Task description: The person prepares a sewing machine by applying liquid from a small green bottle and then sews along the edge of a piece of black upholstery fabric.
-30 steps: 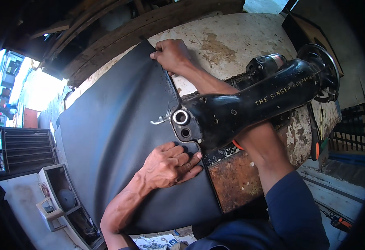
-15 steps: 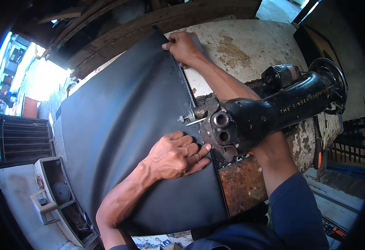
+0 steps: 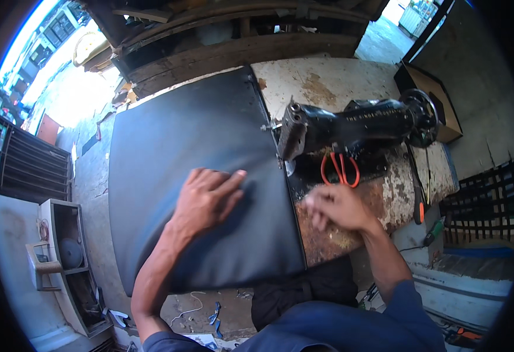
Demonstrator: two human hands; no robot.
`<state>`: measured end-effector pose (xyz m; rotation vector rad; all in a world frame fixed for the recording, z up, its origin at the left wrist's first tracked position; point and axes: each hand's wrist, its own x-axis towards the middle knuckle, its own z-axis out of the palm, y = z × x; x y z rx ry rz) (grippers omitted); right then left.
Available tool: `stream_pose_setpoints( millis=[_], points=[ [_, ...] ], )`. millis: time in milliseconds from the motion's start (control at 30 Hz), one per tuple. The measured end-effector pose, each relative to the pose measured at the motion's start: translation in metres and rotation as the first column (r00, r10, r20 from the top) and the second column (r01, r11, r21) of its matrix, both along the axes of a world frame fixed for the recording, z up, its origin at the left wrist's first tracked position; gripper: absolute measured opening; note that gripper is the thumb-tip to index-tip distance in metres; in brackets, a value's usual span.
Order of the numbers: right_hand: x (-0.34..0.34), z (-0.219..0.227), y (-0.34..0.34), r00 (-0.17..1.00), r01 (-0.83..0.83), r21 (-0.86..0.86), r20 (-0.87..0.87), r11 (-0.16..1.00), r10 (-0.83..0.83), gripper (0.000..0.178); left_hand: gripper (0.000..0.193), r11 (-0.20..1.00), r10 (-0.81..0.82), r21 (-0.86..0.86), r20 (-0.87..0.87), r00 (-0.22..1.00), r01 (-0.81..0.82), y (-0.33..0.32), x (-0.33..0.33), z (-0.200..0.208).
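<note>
The black sheet [image 3: 157,135] lies spread under the left grip [image 3: 209,196], empty, fingers loosely apart! Over the surface [image 3: 393,205], the right grip [image 3: 336,206] blurs, hold unreadable; orange-handled scissors [image 3: 343,170] lie just beyond it, the sewing machine [image 3: 351,126] farther.

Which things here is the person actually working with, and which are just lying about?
Apparently in use:
black leather-like sheet, left hand over it
black sewing machine, at the sheet's right edge
worn worktable

Apparently lying about:
orange-red-handled scissors, near the right hand
black-and-orange-handled tool
blue-handled tool
</note>
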<state>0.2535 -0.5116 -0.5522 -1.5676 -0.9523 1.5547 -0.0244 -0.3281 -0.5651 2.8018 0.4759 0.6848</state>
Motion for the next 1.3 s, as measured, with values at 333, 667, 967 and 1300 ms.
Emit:
stream_pose_setpoints(
  millis=[333,667,967,1300],
  points=[
    [-0.125,-0.117,-0.151,0.978,0.101,-0.011,0.186,0.995,-0.097,0.045,0.058,0.099,0.945,-0.085,-0.303,0.120,-0.991,-0.038,-0.256,-0.053],
    [-0.139,-0.061,-0.209,0.942,0.144,-0.008,-0.306,0.990,-0.139,0.046,0.048,0.129,0.954,0.030,-0.277,0.116,-0.991,0.007,-0.258,-0.046],
    [-0.144,-0.105,-0.227,0.958,0.105,0.026,-0.270,0.994,-0.094,0.056,0.039,0.237,0.968,0.287,-0.155,0.199,-0.928,0.006,-0.231,-0.037],
    [-0.130,-0.108,-0.225,0.998,-0.028,-0.076,-0.061,0.997,0.023,0.058,0.076,0.990,0.107,-0.064,-0.255,0.961,-0.128,-0.083,0.062,-0.004]
  ],
)
